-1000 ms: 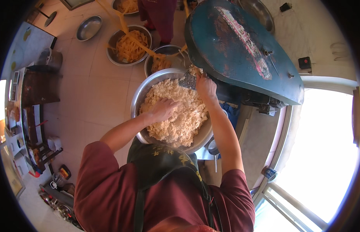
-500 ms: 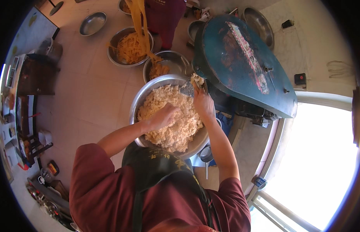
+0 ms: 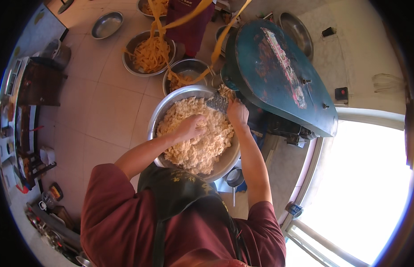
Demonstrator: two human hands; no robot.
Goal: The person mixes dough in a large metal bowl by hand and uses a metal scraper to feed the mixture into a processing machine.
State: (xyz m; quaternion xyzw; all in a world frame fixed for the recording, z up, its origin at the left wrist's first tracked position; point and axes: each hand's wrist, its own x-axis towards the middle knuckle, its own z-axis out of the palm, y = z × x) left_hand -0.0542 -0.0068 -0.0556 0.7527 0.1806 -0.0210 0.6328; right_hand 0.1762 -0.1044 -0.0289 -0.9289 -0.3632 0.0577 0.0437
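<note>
A large metal basin (image 3: 156, 116) full of crumbly pale dough (image 3: 196, 151) stands in front of my body. My left hand (image 3: 190, 128) is over the middle of the dough, fingers curled round some of it. At the basin's far right rim my right hand (image 3: 238, 112) is closed beside a metal feed plate (image 3: 218, 102). A clump of dough lies by those fingertips, at the lower edge of the green machine (image 3: 278, 66). What is inside my right hand is hidden.
Beyond the basin, metal bowls hold orange-yellow strips (image 3: 151, 55), with more strips hanging above. A person in maroon (image 3: 185, 26) stands there. An empty bowl (image 3: 107, 25) lies on the floor. A long-handled ladle (image 3: 235, 177) is right of the basin. A bright doorway (image 3: 349, 178) opens at right.
My right hand has dropped slightly away from the dough clump at the machine. My left hand has shifted slightly up. The hanging strips at the far side have swung apart and spread to the right.
</note>
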